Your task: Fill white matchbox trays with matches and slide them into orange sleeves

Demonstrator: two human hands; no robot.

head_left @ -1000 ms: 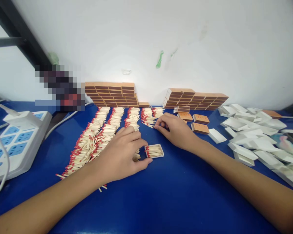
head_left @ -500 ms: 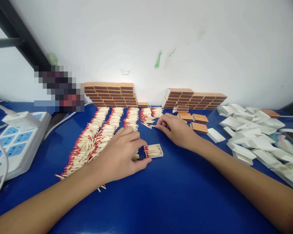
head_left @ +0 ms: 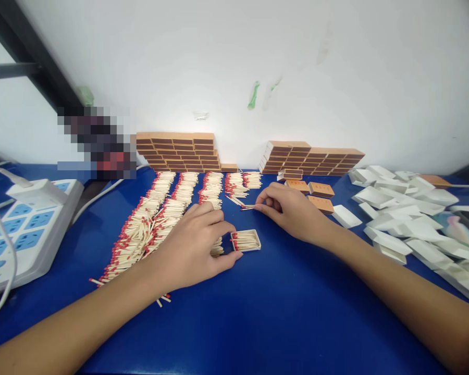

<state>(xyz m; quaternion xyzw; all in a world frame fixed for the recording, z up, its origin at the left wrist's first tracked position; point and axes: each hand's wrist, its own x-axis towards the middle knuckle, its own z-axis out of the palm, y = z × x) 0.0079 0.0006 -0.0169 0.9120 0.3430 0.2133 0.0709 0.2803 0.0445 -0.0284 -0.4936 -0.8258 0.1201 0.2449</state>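
A small white matchbox tray (head_left: 259,240) holding red-tipped matches lies on the blue table. My left hand (head_left: 197,247) grips its left end, forefinger at the far side and thumb at the near side. Beyond the tray, my right hand (head_left: 285,208) pinches a few matches (head_left: 248,207) by their plain ends, red heads pointing left. Close by lie some loose matches (head_left: 234,200) and a small heap of matches (head_left: 234,183). Long rows of matches (head_left: 128,245) run under and behind my left hand, which hides part of them.
Closed matchboxes are stacked along the wall at left (head_left: 175,151) and right (head_left: 316,159). Several orange matchboxes (head_left: 321,189) lie beyond my right hand. White empty trays (head_left: 406,208) are heaped at the right. A power strip (head_left: 35,229) with cables sits at the left.
My right hand has drawn slightly right and towards me, with the pinched matches pulled away from the loose ones. My left hand stays at the tray.
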